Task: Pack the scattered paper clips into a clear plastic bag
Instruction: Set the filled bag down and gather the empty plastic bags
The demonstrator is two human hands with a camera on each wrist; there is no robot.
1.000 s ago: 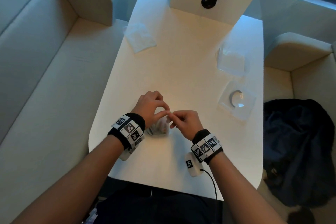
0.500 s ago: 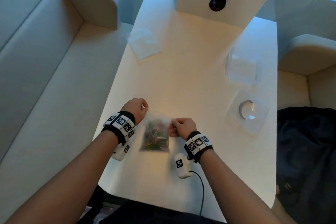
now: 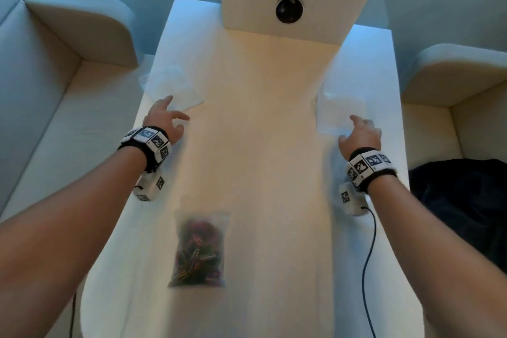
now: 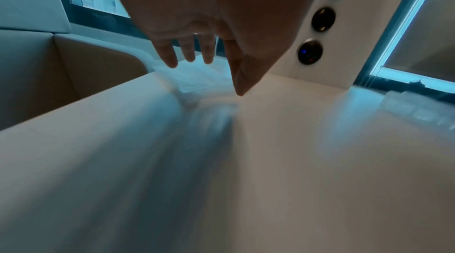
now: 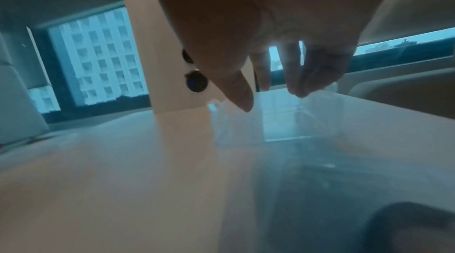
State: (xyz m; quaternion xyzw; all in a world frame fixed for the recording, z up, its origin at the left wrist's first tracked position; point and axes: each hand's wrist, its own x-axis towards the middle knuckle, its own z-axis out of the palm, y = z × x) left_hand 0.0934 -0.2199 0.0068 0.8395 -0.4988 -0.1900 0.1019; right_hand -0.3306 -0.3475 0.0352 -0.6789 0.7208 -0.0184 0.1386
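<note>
The white table [image 3: 260,145] is carrying everything here, and every place below is being given relative to the clear plastic bag [image 3: 200,248], which is lying flat on the near part of that table with the coloured paper clips [image 3: 196,252] bunched inside it and no loose clips showing on the surface around it. Well beyond the bag and to its left, a stack of empty bags [image 3: 172,85] is sitting by the table's left edge; well beyond it and to its right, a clear plastic box [image 3: 340,111] is standing near the right edge. The 2 hands are both away from the bag: the left hand [image 3: 164,121] is hovering just short of the empty bags with its fingers [image 4: 169,56] spread and relaxed, gripping nothing, and the right hand [image 3: 359,134] is reaching at the box with its fingers [image 5: 310,74] loosely extended, their tips at the box's near rim, though whether they are touching it is too blurred to tell. Judging from this layout, the packing itself is looking finished, and the step in hand is appearing to be a reach for supplies or a tidy-up. Doing it well is meaning peeling only 1 bag off the stack, pressing lightly since thin film is sliding easily near that edge, and taking the light box by its walls so it is not skidding away.
</note>
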